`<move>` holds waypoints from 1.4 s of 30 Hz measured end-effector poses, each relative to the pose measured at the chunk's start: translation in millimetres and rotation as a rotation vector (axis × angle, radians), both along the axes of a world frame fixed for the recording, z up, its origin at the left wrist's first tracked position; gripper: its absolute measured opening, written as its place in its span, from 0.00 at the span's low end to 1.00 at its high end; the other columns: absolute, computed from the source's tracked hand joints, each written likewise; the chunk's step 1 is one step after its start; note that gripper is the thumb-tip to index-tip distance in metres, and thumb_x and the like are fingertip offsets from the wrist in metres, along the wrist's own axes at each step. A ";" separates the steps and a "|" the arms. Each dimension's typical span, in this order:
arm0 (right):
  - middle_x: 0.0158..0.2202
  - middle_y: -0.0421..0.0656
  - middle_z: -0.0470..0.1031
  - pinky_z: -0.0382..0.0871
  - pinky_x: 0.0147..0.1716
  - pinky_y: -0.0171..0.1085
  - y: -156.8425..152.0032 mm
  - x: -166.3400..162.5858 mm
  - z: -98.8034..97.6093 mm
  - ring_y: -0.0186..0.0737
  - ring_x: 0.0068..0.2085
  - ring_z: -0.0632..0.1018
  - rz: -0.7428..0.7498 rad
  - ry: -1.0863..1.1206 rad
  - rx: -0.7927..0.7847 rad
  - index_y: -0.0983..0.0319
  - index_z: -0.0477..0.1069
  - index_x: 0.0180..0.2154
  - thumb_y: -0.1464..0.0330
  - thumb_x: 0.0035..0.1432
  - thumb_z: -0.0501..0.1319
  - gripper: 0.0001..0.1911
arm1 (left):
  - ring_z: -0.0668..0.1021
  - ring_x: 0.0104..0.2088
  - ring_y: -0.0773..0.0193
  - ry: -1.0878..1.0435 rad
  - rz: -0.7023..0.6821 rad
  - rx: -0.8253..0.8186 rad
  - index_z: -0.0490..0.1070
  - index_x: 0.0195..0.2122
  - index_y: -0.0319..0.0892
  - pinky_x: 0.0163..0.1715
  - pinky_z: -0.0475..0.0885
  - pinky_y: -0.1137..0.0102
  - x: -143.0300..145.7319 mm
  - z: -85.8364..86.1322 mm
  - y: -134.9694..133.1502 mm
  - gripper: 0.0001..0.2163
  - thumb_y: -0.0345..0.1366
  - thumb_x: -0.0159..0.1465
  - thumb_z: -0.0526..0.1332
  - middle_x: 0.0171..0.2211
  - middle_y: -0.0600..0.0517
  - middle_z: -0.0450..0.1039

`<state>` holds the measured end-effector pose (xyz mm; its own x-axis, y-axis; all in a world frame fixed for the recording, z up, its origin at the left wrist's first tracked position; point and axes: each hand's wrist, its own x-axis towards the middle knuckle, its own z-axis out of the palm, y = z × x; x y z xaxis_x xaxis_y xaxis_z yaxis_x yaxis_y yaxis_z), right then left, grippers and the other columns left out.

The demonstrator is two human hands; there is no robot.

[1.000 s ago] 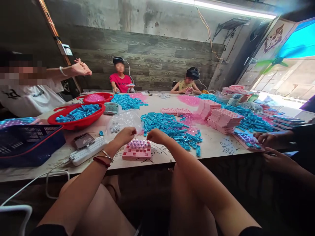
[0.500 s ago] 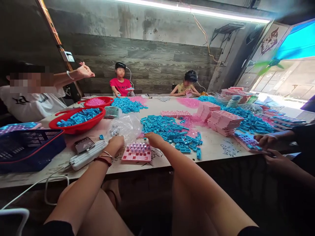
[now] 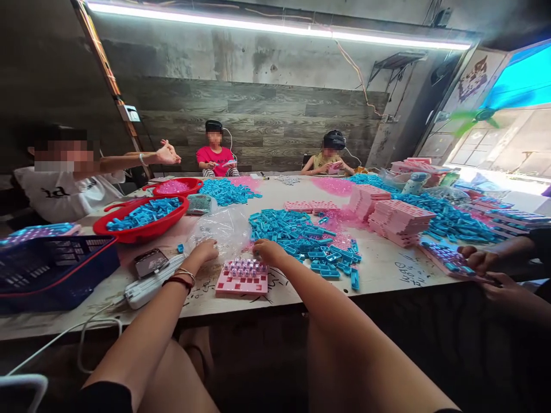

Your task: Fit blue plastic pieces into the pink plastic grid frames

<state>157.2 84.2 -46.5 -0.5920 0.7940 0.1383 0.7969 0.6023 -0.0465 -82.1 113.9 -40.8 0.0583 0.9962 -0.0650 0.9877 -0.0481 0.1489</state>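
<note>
A pink board (image 3: 241, 285) with square holes lies at the table's front edge, its far rows filled with small clear pieces (image 3: 245, 267). My right hand (image 3: 270, 252) is at the board's far right corner, fingers bent together; what they hold is too small to make out. Left of the board, my left hand (image 3: 205, 251) has its fingers curled by a clear plastic bag (image 3: 224, 226), and their grip is hard to see. A heap of blue plastic trays (image 3: 288, 229) spreads just beyond my right hand.
Left stand a navy basket (image 3: 60, 275), red colanders (image 3: 142, 228) and a white power strip (image 3: 150, 284). Stacks of pink boards (image 3: 400, 218) are on the right, where a co-worker's hands (image 3: 486, 267) handle a filled board. Other people sit across and to the left.
My right hand has drawn slightly nearer the board's far right corner. The view has tilted up a little. The person at the left has lowered the outstretched arms.
</note>
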 end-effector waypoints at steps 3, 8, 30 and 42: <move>0.44 0.48 0.70 0.65 0.41 0.36 -1.4 -2.1 -0.4 0.44 0.46 0.70 -0.031 0.015 0.015 0.64 0.70 0.40 0.74 0.47 0.60 0.14 | 0.71 0.50 0.58 -0.018 -0.008 0.030 0.65 0.50 0.36 0.45 0.65 0.74 2.8 -0.7 -2.3 0.23 0.25 0.51 0.55 0.51 0.43 0.67; 0.50 0.43 0.68 0.63 0.45 0.35 0.1 -3.1 -3.4 0.41 0.50 0.68 -0.015 0.020 0.010 0.59 0.66 0.47 0.73 0.50 0.58 0.20 | 0.74 0.44 0.58 -0.035 0.026 0.057 0.68 0.45 0.36 0.39 0.66 0.73 3.1 -2.8 -4.5 0.19 0.25 0.51 0.55 0.44 0.43 0.72; 0.46 0.43 0.69 0.65 0.39 0.33 -11.4 -3.5 11.1 0.38 0.44 0.72 -0.055 0.010 -0.036 0.56 0.72 0.42 0.71 0.54 0.56 0.14 | 0.75 0.39 0.59 -0.132 -0.036 0.093 0.73 0.36 0.35 0.37 0.67 0.73 22.4 9.6 -13.2 0.14 0.24 0.48 0.57 0.38 0.44 0.75; 0.44 0.46 0.70 0.65 0.37 0.32 -6.3 -3.3 13.4 0.40 0.42 0.72 -0.065 0.038 -0.035 0.63 0.73 0.36 0.73 0.48 0.60 0.10 | 0.75 0.32 0.64 -0.431 -0.378 -0.137 0.72 0.34 0.38 0.30 0.68 0.75 44.6 39.9 -74.1 0.12 0.30 0.47 0.59 0.33 0.52 0.75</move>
